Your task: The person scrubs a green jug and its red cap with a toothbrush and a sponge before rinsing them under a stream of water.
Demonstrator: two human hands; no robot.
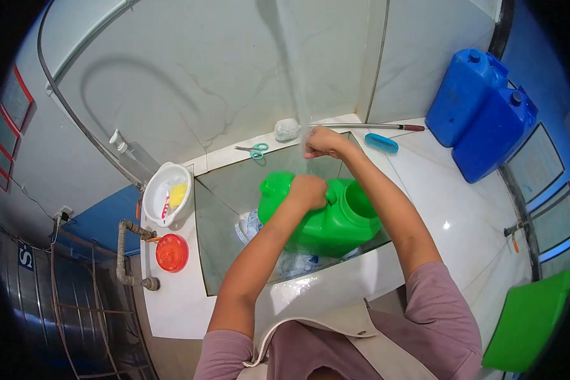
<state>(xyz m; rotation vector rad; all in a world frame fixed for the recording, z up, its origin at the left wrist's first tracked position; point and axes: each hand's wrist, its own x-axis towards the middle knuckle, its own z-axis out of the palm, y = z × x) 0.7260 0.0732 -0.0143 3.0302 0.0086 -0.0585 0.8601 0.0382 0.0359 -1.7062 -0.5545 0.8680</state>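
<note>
My left hand (pixel 307 192) is wrapped round the handle of a green jerrycan (pixel 326 231), which lies tilted over the sunken basin (pixel 225 215). The can's wide round mouth faces right and up toward me. Just beyond it, my right hand (pixel 325 142) is held with curled fingers at a pale, translucent vertical streak (pixel 296 57) that looks like falling water. Whatever those fingers hold, if anything, is hidden. Clear plastic bottles (pixel 252 225) show partly beneath and beside the can, inside the basin.
Along the back ledge lie scissors (pixel 253 151), a whitish scrubber (pixel 287 130), a metal rod (pixel 367 126) and a blue brush (pixel 381 143). Left stand a white bowl (pixel 152 196), a red lid-like item (pixel 172 253) and a pump bottle (pixel 136 158). Blue jerrycans (pixel 494 133) stand right.
</note>
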